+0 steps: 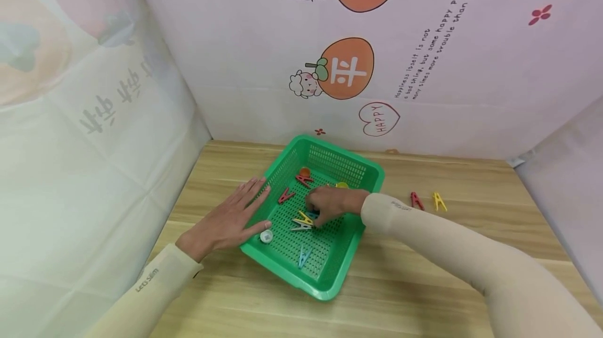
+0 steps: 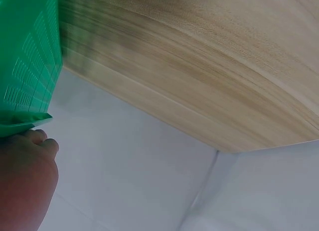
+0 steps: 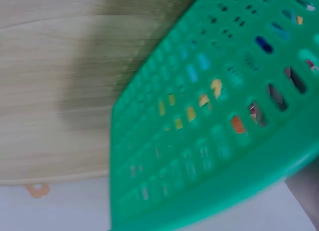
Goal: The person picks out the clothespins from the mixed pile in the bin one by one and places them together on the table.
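A green plastic basket [image 1: 346, 270] with slotted walls holds several clothespins and bottle caps. Along its left rim lies my left hand [image 1: 231, 217], fingers straight and thumb reaching over the edge near a white cap [image 1: 266, 236]. The left wrist view catches that hand [image 2: 27, 166] at the rim. My right hand [image 1: 330, 203] reaches down inside, fingers bent over a bluish piece; I cannot tell if they grip it. Close to its fingertips are a yellow clothespin [image 1: 305, 217] and a grey-white clothespin [image 1: 301, 225]. In the right wrist view, the basket wall [image 3: 164, 171] hides the fingers.
Red clothespins [image 1: 285, 195], an orange cap [image 1: 305, 172], a yellow cap [image 1: 342, 185] and a light blue clothespin [image 1: 303, 257] lie in the basket. On the wooden table [image 1: 424, 285] to the right are a red clothespin [image 1: 416, 201] and a yellow one. Cloth-covered walls [image 1: 264, 108] enclose the table.
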`<action>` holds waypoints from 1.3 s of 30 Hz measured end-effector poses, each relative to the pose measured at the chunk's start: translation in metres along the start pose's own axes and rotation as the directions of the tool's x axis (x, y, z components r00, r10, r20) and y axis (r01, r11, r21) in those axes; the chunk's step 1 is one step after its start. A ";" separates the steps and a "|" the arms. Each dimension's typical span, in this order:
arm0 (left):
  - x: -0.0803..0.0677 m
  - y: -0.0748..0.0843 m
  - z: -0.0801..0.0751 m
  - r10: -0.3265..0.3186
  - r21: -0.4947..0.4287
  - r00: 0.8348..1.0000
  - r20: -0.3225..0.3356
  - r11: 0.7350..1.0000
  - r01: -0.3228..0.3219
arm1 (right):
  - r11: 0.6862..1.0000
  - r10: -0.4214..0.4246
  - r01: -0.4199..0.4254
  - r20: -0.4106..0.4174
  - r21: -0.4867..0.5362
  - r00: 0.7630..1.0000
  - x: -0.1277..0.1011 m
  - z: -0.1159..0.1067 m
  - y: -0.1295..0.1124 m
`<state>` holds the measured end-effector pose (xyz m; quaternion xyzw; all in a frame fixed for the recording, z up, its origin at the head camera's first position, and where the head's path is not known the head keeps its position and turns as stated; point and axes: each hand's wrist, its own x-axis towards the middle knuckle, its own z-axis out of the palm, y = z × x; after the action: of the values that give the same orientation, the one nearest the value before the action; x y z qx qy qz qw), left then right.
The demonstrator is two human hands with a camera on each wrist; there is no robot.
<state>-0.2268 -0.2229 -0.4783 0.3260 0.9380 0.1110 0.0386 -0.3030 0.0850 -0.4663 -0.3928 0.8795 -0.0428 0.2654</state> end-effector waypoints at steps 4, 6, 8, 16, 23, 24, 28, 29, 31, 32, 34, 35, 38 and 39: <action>0.000 -0.001 0.000 0.004 0.009 1.000 -0.001 1.000 -0.004 | 1.000 0.005 -0.005 -0.021 0.005 1.000 -0.006 0.002 0.008; 0.001 -0.001 0.000 0.007 0.012 1.000 -0.001 1.000 -0.007 | 1.000 0.014 -0.014 -0.018 0.005 1.000 -0.008 0.004 0.010; 0.001 -0.001 0.000 0.009 0.012 1.000 -0.001 1.000 -0.009 | 1.000 0.027 -0.027 -0.003 0.001 1.000 -0.009 0.004 0.012; 0.001 0.000 0.001 0.006 0.008 1.000 -0.007 1.000 -0.006 | 0.994 0.105 -0.105 -0.008 -0.038 0.994 -0.015 0.001 0.010; 0.001 0.000 0.001 0.010 0.009 1.000 -0.006 1.000 -0.010 | 0.993 0.114 -0.114 -0.008 -0.024 0.993 -0.019 -0.002 0.012; 0.001 0.000 0.001 0.008 0.009 1.000 -0.005 1.000 -0.008 | 0.993 0.114 -0.114 0.002 -0.017 0.993 -0.019 -0.001 0.012; 0.002 0.000 -0.001 0.001 0.008 1.000 -0.001 1.000 -0.001 | 0.993 0.122 -0.122 0.054 -0.011 0.991 -0.018 0.002 0.012; 0.002 0.000 -0.001 0.000 0.007 1.000 -0.001 1.000 0.000 | 0.993 0.119 -0.119 0.059 -0.013 0.991 -0.017 0.004 0.012; 0.002 0.000 -0.002 0.000 0.006 1.000 -0.001 1.000 0.000 | 0.993 0.119 -0.117 0.056 -0.029 0.991 -0.015 0.006 0.010; 0.002 0.001 -0.002 0.000 0.006 1.000 0.000 1.000 0.000 | 0.993 0.116 -0.114 0.051 -0.035 0.992 -0.015 0.007 0.009; 0.002 0.001 -0.002 0.002 0.006 1.000 -0.001 1.000 -0.002 | 0.992 0.122 -0.120 0.043 -0.046 0.992 -0.013 0.010 0.007; 0.002 0.001 -0.002 0.003 0.006 1.000 -0.001 1.000 -0.003 | 0.991 0.125 -0.123 0.039 -0.050 0.991 -0.013 0.010 0.005; 0.001 0.001 -0.002 0.004 0.007 1.000 0.001 1.000 -0.004 | 0.989 0.135 -0.133 0.026 -0.061 0.991 -0.012 0.013 0.002; 0.001 0.001 -0.002 0.004 0.007 1.000 0.001 1.000 -0.004 | 0.988 0.141 -0.139 0.023 -0.070 0.990 -0.012 0.014 0.001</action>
<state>-0.2270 -0.2213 -0.4762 0.3280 0.9378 0.1074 0.0377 -0.2899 0.0959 -0.4733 -0.3395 0.9020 0.0114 0.2666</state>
